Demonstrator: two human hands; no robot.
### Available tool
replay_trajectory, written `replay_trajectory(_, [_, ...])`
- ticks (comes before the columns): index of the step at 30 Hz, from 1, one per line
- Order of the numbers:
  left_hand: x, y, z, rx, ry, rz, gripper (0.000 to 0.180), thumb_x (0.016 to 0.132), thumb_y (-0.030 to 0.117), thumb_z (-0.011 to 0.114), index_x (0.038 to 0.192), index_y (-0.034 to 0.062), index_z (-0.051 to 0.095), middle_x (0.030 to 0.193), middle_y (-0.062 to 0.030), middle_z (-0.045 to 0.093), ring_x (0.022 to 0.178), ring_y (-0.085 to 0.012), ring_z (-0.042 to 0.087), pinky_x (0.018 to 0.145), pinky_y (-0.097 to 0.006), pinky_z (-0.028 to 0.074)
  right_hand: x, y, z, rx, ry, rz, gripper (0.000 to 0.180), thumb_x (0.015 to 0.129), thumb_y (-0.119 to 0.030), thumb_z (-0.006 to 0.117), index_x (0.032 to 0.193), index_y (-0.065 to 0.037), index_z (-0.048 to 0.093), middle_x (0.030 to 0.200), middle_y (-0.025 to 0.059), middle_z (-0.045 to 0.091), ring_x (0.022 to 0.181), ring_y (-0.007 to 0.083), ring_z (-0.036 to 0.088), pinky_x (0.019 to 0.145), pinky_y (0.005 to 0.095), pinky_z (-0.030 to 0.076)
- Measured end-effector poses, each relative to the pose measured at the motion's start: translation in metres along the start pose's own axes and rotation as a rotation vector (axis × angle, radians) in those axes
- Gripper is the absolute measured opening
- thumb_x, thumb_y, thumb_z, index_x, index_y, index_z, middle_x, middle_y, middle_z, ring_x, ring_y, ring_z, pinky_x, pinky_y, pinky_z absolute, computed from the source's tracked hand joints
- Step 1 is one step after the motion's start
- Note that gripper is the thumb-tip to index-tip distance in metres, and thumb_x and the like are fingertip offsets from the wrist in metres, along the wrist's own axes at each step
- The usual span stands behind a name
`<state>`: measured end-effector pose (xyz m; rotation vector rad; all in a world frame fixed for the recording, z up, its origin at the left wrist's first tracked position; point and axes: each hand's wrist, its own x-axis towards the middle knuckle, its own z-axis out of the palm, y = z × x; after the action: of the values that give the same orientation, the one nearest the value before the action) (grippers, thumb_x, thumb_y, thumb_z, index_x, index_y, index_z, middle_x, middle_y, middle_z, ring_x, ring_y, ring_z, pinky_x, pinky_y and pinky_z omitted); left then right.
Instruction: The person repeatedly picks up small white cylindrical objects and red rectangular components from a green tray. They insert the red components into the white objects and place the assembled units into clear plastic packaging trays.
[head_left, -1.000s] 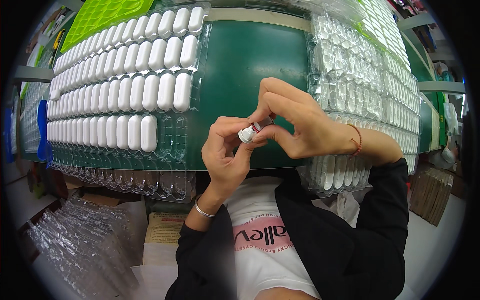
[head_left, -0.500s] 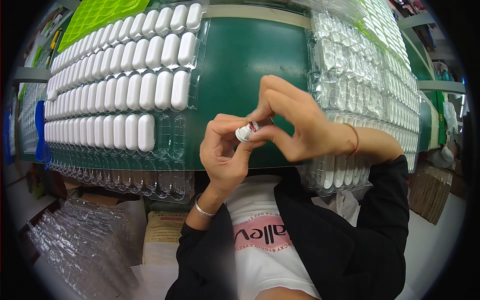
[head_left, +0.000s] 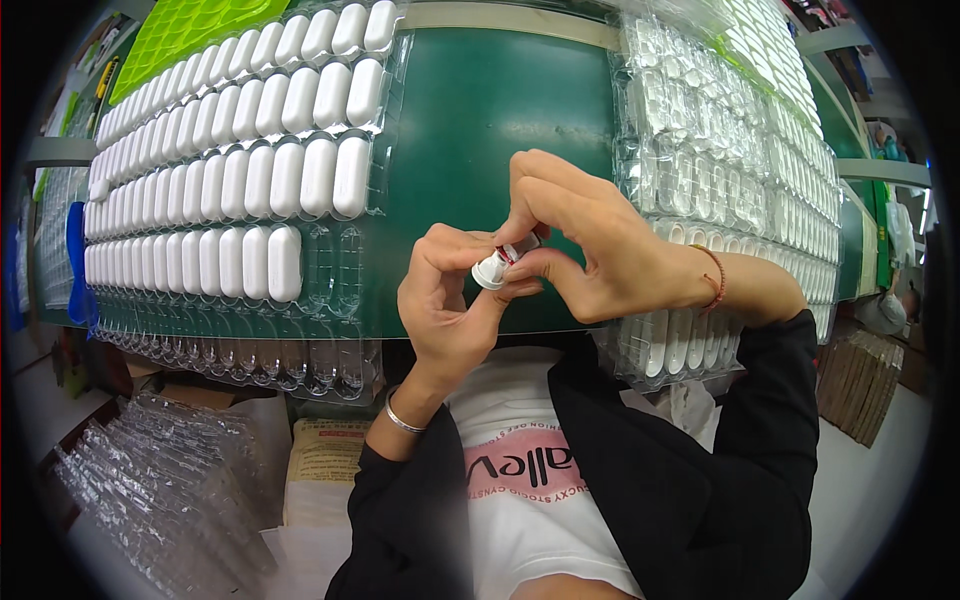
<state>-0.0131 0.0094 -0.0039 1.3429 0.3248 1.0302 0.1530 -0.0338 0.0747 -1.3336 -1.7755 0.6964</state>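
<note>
A small white plastic part [head_left: 490,271] with a round, cap-like end and a bit of red inside is held above the green table, in front of my body. My left hand [head_left: 447,305] grips it from the left between thumb and fingers. From the right, my right hand [head_left: 600,245] pinches its upper end with thumb and forefinger, beside the red bit. The fingertips hide much of that end. Left of my hands, white rounded oblong cases [head_left: 350,177] stand in rows in a clear plastic tray [head_left: 318,265], whose nearest row has bare slots at its right end.
Stacked clear trays [head_left: 690,190] are on the right, with white open shells [head_left: 655,345] in the nearer ones. A bright green grid tray [head_left: 190,40] lies at the far left. Below the green table's [head_left: 500,110] front edge, more clear trays [head_left: 160,490] lean at lower left.
Both hands stay nearly in place on the white plastic part, which has tilted slightly. A greyish piece now shows between my right thumb and forefinger. The left trays appear shifted slightly left.
</note>
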Motion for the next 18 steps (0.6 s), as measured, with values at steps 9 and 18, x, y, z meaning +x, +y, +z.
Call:
replay_trajectory(9, [-0.002,0.003,0.001,-0.076,0.062,-0.099,0.033,0.077,-0.009,0.075,0.099,0.0006,0.052,0.099,-0.0120,0.060,0.090,-0.0192,0.062,0.083,-0.032,0.053,-0.003,0.001,0.012,-0.066,0.142,-0.102,0.026,0.065,0.014,0.067,0.084,0.000,0.054,0.079,0.0116,0.044,0.069,0.0234,0.045,0.056,0.0313,0.037])
replay_trajectory(18, [0.006,0.001,0.001,-0.140,0.130,0.014,0.036,0.079,-0.008,0.073,0.103,-0.0003,0.047,0.104,-0.0152,0.058,0.103,-0.0282,0.064,0.090,-0.036,0.054,-0.002,0.009,0.009,0.275,0.213,0.078,0.026,0.076,0.001,0.076,0.093,-0.002,0.057,0.087,0.0046,0.057,0.078,0.0125,0.058,0.069,0.0254,0.049])
